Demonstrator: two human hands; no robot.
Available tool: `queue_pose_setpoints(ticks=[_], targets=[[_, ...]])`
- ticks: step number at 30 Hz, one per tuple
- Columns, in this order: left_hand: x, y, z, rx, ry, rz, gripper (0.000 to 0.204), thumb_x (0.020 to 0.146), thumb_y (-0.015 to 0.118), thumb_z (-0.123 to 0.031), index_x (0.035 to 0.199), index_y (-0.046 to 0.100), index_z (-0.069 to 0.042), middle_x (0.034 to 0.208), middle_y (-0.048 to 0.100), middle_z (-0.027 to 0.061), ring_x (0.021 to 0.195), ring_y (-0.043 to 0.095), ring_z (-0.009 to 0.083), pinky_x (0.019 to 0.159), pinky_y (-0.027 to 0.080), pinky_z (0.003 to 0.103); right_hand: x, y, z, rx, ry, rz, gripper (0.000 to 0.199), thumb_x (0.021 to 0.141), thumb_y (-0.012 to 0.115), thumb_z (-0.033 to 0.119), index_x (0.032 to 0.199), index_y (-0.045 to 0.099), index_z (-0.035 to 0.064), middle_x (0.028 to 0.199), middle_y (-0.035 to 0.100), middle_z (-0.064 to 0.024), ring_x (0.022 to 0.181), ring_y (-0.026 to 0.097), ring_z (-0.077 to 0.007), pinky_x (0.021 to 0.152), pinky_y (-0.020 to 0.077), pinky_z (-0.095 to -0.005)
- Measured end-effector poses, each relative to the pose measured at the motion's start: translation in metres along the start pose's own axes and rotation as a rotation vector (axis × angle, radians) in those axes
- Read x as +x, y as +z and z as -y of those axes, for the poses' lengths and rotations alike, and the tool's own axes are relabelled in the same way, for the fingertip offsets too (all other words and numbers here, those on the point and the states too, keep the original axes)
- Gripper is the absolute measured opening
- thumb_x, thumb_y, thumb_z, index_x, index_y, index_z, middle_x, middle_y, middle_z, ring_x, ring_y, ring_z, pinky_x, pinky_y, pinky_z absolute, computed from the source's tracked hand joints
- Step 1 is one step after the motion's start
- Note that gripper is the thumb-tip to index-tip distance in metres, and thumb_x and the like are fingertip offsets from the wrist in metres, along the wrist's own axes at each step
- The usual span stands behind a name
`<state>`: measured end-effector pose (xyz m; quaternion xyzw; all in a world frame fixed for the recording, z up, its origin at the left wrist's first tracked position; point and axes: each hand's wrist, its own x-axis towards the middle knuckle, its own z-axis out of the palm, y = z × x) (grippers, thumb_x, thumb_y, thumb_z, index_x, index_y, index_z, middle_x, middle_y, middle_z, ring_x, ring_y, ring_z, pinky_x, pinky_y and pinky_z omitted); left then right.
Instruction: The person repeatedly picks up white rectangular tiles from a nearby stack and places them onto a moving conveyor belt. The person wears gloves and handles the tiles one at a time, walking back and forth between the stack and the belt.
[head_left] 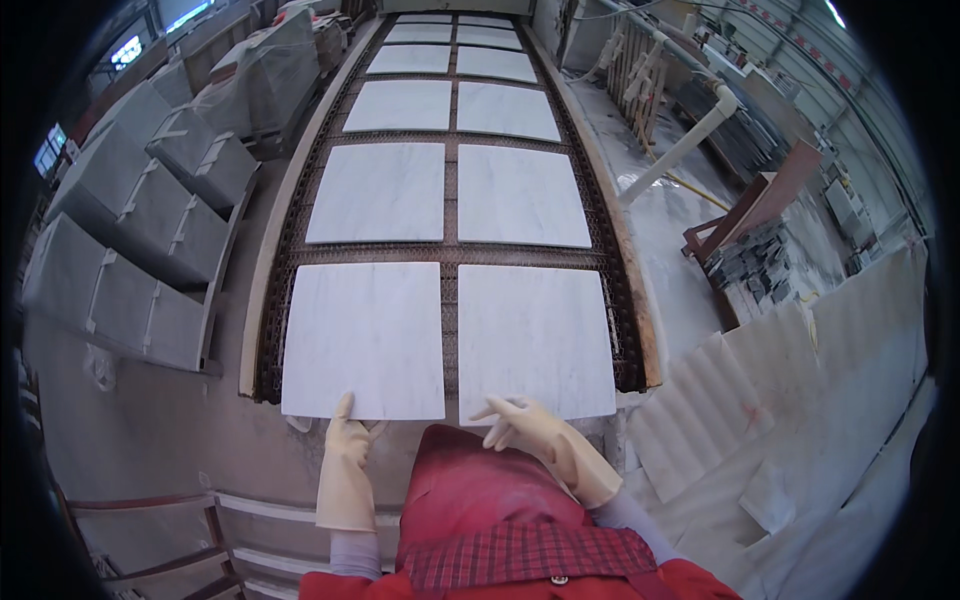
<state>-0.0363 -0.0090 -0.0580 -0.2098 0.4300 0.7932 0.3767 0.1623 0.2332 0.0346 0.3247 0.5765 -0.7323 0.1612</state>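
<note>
Two square white stone tiles lie side by side at the near end of a conveyor: the left tile (365,340) and the right tile (535,340). My left hand (347,455), in a cream rubber glove, is at the near edge of the left tile, thumb on top and the other fingers mostly hidden underneath. My right hand (530,430), gloved the same way, is at the near edge of the right tile. Its fingers are spread and point left, with nothing held in them. Whether they touch that tile I cannot tell.
More white tiles (380,193) run in two columns along the dark mesh conveyor (450,200). Wrapped stone stacks (160,240) stand on the left. A pale pipe (680,145) and a pile of dark stone pieces (750,265) are on the right. A metal rack (215,540) stands at lower left.
</note>
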Motion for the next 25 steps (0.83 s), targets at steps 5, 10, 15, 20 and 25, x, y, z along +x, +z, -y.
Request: queue_pose_setpoints(ticks=[5, 10, 15, 20, 25], targets=[[0.02, -0.019, 0.003, 0.154, -0.117, -0.021, 0.066, 0.085, 0.062, -0.043, 0.133, 0.039, -0.004, 0.114, 0.059, 0.0221, 0.1, 0.06, 0.0404, 0.086, 0.048, 0.057, -0.03, -0.015, -0.013, 0.114, 0.025, -0.156, 0.047, 0.096, 0.042, 0.043, 0.11, 0.063, 0.0031, 0.078, 0.068, -0.0136, 0.066, 0.064, -0.0189, 0.07, 0.0509, -0.0291], [0.023, -0.028, -0.003, 0.176, -0.136, 0.053, 0.065, 0.086, 0.061, -0.043, 0.132, 0.039, -0.002, 0.113, 0.058, 0.0275, 0.101, 0.059, 0.0421, 0.087, 0.047, 0.057, -0.034, -0.02, -0.02, 0.19, -0.038, -0.212, 0.044, 0.098, 0.039, 0.036, 0.11, 0.062, 0.0006, 0.08, 0.068, -0.0147, 0.068, 0.064, -0.0184, 0.07, 0.0513, -0.0265], [0.034, -0.029, -0.001, 0.113, -0.132, 0.039, 0.06, 0.083, 0.066, -0.039, 0.126, 0.045, -0.003, 0.11, 0.06, 0.0255, 0.097, 0.061, 0.0448, 0.082, 0.048, 0.062, -0.031, -0.014, -0.017, 0.173, -0.083, -0.269, 0.043, 0.099, 0.039, 0.033, 0.111, 0.062, -0.001, 0.082, 0.069, -0.0179, 0.069, 0.066, -0.0197, 0.069, 0.0521, -0.0267], [0.038, -0.035, -0.006, 0.108, -0.153, 0.117, 0.059, 0.084, 0.065, -0.04, 0.125, 0.046, -0.003, 0.108, 0.06, 0.0278, 0.097, 0.06, 0.0458, 0.084, 0.046, 0.063, -0.023, -0.003, -0.01, 0.149, -0.073, -0.249, 0.043, 0.099, 0.039, 0.033, 0.112, 0.061, -0.0013, 0.083, 0.069, -0.0184, 0.07, 0.066, -0.02, 0.069, 0.0523, -0.027], [0.037, -0.029, -0.005, 0.147, -0.184, 0.102, 0.061, 0.084, 0.063, -0.042, 0.126, 0.045, -0.002, 0.11, 0.06, 0.0275, 0.099, 0.061, 0.043, 0.085, 0.045, 0.064, -0.019, -0.008, -0.014, 0.134, -0.044, -0.239, 0.044, 0.099, 0.037, 0.033, 0.113, 0.061, -0.0019, 0.084, 0.069, -0.0189, 0.073, 0.067, -0.0206, 0.071, 0.0535, -0.0269]])
